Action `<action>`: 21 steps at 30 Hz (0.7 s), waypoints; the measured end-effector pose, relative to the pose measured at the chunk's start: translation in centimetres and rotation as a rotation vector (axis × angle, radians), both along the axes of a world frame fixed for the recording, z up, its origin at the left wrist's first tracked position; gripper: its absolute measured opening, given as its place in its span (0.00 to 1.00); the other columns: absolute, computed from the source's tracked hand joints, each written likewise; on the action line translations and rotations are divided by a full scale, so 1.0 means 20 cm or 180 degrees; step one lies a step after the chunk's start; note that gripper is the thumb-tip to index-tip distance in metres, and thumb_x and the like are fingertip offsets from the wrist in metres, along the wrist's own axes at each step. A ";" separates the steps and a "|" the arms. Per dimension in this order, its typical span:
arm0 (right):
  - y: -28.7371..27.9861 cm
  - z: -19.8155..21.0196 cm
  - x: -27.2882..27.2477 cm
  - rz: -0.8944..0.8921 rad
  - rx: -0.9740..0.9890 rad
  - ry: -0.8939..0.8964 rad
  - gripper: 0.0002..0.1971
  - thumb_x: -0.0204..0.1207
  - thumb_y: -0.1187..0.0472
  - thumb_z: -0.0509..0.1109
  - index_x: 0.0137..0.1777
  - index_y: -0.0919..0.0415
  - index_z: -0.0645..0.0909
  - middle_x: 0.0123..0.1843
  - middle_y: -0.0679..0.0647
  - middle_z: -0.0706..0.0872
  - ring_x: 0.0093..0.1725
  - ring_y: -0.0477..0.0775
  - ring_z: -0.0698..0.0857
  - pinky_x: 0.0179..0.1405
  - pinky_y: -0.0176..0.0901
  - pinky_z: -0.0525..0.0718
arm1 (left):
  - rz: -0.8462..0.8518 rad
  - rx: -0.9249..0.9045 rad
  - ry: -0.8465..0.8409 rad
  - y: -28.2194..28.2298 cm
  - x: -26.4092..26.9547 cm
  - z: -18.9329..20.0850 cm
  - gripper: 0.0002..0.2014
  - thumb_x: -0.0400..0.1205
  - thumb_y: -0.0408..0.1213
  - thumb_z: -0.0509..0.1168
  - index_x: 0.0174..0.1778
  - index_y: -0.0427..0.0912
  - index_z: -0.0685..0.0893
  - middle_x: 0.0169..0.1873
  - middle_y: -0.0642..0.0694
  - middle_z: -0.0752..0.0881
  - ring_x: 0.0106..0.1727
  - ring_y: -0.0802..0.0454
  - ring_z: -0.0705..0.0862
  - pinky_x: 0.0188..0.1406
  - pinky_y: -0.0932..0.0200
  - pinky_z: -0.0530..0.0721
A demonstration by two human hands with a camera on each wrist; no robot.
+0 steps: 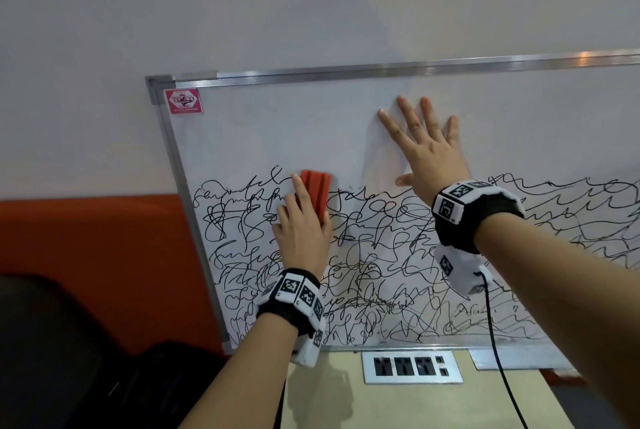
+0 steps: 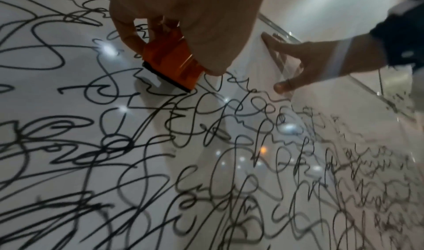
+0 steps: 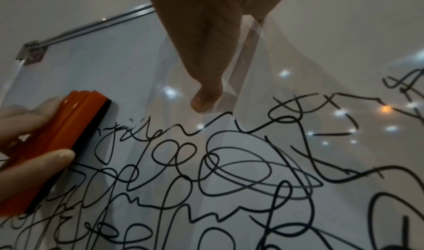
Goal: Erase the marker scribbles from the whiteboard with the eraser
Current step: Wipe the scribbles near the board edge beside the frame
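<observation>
The whiteboard leans against the wall, its upper half wiped white and its lower half full of black marker scribbles. My left hand grips the orange eraser and holds its black felt against the board at the top edge of the scribbles, left of centre. The eraser shows between thumb and fingers in the left wrist view, and also in the right wrist view. My right hand lies flat on the clean part of the board with fingers spread, to the right of the eraser.
The board's metal frame runs along the top, with a red sticker in its top-left corner. Below it, a pale desk carries a socket panel. A black cable hangs from my right wrist. An orange wall band lies left.
</observation>
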State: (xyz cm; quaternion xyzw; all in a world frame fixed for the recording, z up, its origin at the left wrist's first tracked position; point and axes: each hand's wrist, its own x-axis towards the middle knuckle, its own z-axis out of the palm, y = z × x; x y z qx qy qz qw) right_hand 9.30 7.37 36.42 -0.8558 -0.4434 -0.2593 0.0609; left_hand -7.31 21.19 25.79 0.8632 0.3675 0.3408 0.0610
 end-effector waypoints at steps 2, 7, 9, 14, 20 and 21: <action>0.00 0.00 0.00 0.0006 0.0018 -0.0009 0.68 0.63 0.55 0.85 0.86 0.40 0.31 0.87 0.46 0.30 0.87 0.61 0.35 0.80 0.78 0.48 | 0.0011 0.0084 0.0030 0.00 -0.02 -0.05 0.45 0.82 0.49 0.68 0.86 0.37 0.47 0.63 0.34 0.77 0.58 0.39 0.80 0.46 0.43 0.88; 0.00 0.00 0.00 -0.0016 -0.0012 0.0003 0.67 0.65 0.55 0.84 0.85 0.40 0.30 0.86 0.46 0.28 0.86 0.61 0.34 0.80 0.78 0.48 | -0.0006 0.0321 0.0283 0.03 -0.05 -0.09 0.45 0.82 0.51 0.66 0.86 0.37 0.47 0.60 0.37 0.79 0.55 0.42 0.81 0.46 0.46 0.87; 0.00 0.00 0.00 -0.0015 -0.0040 0.0006 0.67 0.65 0.54 0.84 0.85 0.40 0.29 0.86 0.46 0.27 0.86 0.61 0.33 0.80 0.78 0.48 | -0.0008 0.0452 0.0559 0.08 -0.09 -0.08 0.45 0.84 0.52 0.63 0.86 0.39 0.42 0.62 0.38 0.78 0.57 0.43 0.80 0.51 0.45 0.86; 0.00 0.00 0.00 -0.0010 -0.0054 0.0016 0.68 0.65 0.55 0.84 0.85 0.40 0.29 0.87 0.47 0.28 0.86 0.61 0.33 0.80 0.78 0.49 | 0.0278 0.0301 0.0205 0.22 -0.19 -0.02 0.42 0.84 0.48 0.63 0.87 0.38 0.47 0.62 0.34 0.77 0.58 0.38 0.79 0.51 0.39 0.86; 0.00 0.00 0.01 0.0008 -0.0012 0.0033 0.68 0.64 0.55 0.85 0.85 0.39 0.29 0.87 0.46 0.28 0.86 0.61 0.32 0.81 0.78 0.47 | -0.0113 0.0837 0.0508 0.35 -0.27 0.00 0.45 0.83 0.49 0.68 0.87 0.38 0.47 0.61 0.35 0.79 0.55 0.38 0.80 0.48 0.39 0.87; 0.00 -0.01 0.01 0.0011 0.0010 0.0022 0.68 0.64 0.56 0.85 0.85 0.39 0.29 0.87 0.46 0.28 0.86 0.61 0.32 0.81 0.78 0.47 | -0.0056 0.0788 0.0438 0.35 -0.27 0.02 0.44 0.83 0.49 0.67 0.87 0.38 0.49 0.61 0.35 0.79 0.55 0.38 0.80 0.49 0.39 0.87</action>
